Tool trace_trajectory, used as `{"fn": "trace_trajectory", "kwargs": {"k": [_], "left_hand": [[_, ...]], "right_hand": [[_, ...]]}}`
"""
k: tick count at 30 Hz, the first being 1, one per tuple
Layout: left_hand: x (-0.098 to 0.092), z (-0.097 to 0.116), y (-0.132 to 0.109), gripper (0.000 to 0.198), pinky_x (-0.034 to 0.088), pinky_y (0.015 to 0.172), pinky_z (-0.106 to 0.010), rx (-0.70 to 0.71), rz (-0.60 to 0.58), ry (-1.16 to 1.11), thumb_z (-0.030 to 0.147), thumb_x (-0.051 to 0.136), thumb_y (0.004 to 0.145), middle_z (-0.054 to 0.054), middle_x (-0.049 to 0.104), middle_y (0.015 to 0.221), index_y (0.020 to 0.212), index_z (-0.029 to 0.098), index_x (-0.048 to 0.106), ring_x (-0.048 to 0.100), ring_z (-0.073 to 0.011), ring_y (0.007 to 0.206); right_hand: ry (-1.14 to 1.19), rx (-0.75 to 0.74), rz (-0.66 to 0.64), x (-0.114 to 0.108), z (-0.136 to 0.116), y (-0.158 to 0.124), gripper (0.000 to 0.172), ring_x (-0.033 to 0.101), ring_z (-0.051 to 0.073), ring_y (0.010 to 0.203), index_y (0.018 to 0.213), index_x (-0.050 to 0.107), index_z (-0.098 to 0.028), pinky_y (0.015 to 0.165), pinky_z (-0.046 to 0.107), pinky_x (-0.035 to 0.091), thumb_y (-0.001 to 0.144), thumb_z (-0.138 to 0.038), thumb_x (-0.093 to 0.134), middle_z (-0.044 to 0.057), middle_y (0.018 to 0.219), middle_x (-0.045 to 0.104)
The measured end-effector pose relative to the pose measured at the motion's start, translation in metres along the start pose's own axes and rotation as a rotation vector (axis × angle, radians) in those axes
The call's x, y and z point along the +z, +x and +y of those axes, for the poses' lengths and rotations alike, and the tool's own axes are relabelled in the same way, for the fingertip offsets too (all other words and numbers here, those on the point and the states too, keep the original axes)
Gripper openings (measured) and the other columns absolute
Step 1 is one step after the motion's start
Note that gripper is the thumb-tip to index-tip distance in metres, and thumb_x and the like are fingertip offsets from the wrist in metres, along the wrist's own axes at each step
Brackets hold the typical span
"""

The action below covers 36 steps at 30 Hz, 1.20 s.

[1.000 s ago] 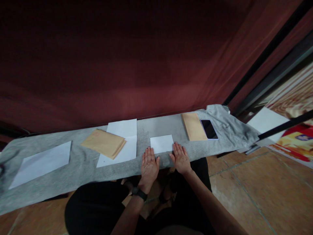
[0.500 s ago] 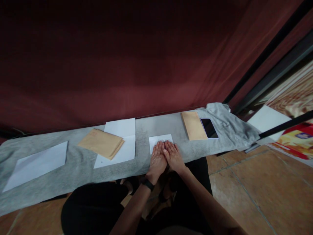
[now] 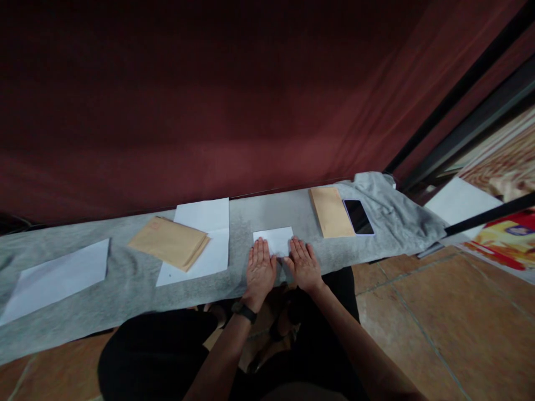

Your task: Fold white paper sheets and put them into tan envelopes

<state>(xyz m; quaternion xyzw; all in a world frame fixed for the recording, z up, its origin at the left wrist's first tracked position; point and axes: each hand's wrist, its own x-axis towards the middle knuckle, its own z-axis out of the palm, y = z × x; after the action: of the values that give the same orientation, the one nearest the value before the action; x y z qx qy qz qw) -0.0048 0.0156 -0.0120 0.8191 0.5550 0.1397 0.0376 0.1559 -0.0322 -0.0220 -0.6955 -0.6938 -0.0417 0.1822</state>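
Note:
A small white folded sheet of paper [image 3: 273, 239] lies on the grey cloth in front of me. My left hand [image 3: 261, 271] rests flat over its left edge, fingers stretched forward. Flat over the paper's right edge lies my right hand [image 3: 306, 267], its fingers straight and slightly spread. Between the two hands the middle of the paper shows. Neither hand grips anything. Part of the paper's near side is hidden under the fingers.
Brown envelopes [image 3: 169, 242] lie across a large white sheet [image 3: 217, 242] to the left, with another white sheet [image 3: 62, 278] farther left. On the right are a brown envelope [image 3: 332, 213] and a phone [image 3: 358, 216]. Grey cloth [image 3: 246, 217] covers the narrow table before a dark red wall.
My hands have moved apart, from together over the middle of the paper out to its left and right sides. Both remain flat. The view has shifted slightly.

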Motion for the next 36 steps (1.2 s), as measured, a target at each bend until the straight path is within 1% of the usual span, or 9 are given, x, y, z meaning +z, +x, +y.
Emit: {"fn": "trace_trajectory", "kwargs": {"k": [6,11,15,17,20,24,31,34,36], "left_hand": [[-0.005,-0.013,-0.002,0.062,0.026,0.125,-0.050,-0.034,0.021,0.018,0.028,0.035,0.102,-0.022,0.032,0.163,0.157,0.001,0.030,0.028,-0.0306,0.153],[-0.005,-0.016,-0.002,0.060,0.027,0.125,-0.051,-0.040,0.048,0.041,0.028,0.034,0.102,-0.021,0.036,0.161,0.157,0.004,0.031,0.032,-0.0303,0.152],[-0.005,-0.011,0.002,0.058,0.027,0.125,-0.051,-0.032,0.052,0.053,0.027,0.033,0.102,-0.024,0.037,0.160,0.154,-0.001,0.036,0.031,-0.0309,0.152],[-0.005,-0.006,0.005,0.058,0.027,0.125,-0.050,0.013,0.037,0.041,0.026,0.032,0.103,-0.021,0.037,0.161,0.155,0.001,0.034,0.028,-0.0289,0.153],[-0.005,0.005,0.013,0.058,0.027,0.125,-0.048,0.079,-0.028,0.024,0.025,0.032,0.102,-0.017,0.036,0.163,0.156,0.005,0.033,0.025,-0.0258,0.155],[-0.004,0.014,0.025,0.058,0.026,0.126,-0.046,0.127,-0.108,0.020,0.027,0.031,0.102,-0.016,0.033,0.164,0.156,0.005,0.033,0.024,-0.0259,0.155],[-0.001,0.009,0.032,0.061,0.023,0.126,-0.048,0.083,-0.095,0.048,0.031,0.032,0.103,-0.018,0.028,0.165,0.158,0.004,0.029,0.020,-0.0269,0.156],[0.001,0.007,0.032,0.061,0.022,0.126,-0.049,0.080,-0.091,0.060,0.030,0.033,0.103,-0.018,0.027,0.166,0.159,0.005,0.028,0.019,-0.0273,0.156],[0.003,0.006,0.032,0.061,0.022,0.126,-0.049,0.081,-0.093,0.066,0.029,0.032,0.102,-0.017,0.027,0.166,0.159,0.006,0.027,0.018,-0.0271,0.157]], "right_hand": [[-0.011,0.003,0.008,0.000,0.001,0.000,0.060,0.043,0.029,0.146,0.160,0.031,-0.012,0.123,0.048,0.025,0.107,-0.042,0.037,0.014,0.159,0.042],[-0.014,0.005,-0.003,0.001,0.002,0.000,0.059,0.043,0.029,0.146,0.159,0.033,-0.013,0.123,0.048,0.025,0.107,-0.041,0.037,0.014,0.159,0.043],[-0.026,0.002,0.005,0.003,0.002,0.000,0.058,0.043,0.029,0.146,0.158,0.036,-0.012,0.123,0.047,0.025,0.107,-0.041,0.037,0.015,0.158,0.044],[-0.028,-0.007,0.024,0.003,0.002,0.000,0.058,0.043,0.029,0.146,0.157,0.037,-0.011,0.123,0.048,0.026,0.107,-0.041,0.038,0.015,0.157,0.045],[-0.025,-0.008,0.048,0.003,0.001,0.000,0.057,0.044,0.028,0.145,0.155,0.040,-0.009,0.123,0.048,0.027,0.107,-0.040,0.038,0.016,0.156,0.047],[-0.026,0.002,0.045,0.002,0.000,0.001,0.056,0.044,0.029,0.145,0.153,0.043,-0.008,0.123,0.047,0.026,0.107,-0.040,0.038,0.016,0.157,0.046],[0.024,0.032,0.011,0.000,0.000,0.002,0.053,0.042,0.028,0.147,0.152,0.045,-0.010,0.123,0.049,0.026,0.108,-0.037,0.035,0.014,0.157,0.046],[0.067,0.066,-0.018,-0.004,-0.003,0.012,0.051,0.043,0.028,0.146,0.149,0.050,-0.009,0.123,0.050,0.025,0.109,-0.036,0.032,0.014,0.155,0.049],[0.102,0.058,-0.039,-0.007,-0.007,0.022,0.051,0.044,0.028,0.145,0.148,0.051,-0.010,0.124,0.049,0.025,0.109,-0.035,0.031,0.013,0.154,0.050]]}}
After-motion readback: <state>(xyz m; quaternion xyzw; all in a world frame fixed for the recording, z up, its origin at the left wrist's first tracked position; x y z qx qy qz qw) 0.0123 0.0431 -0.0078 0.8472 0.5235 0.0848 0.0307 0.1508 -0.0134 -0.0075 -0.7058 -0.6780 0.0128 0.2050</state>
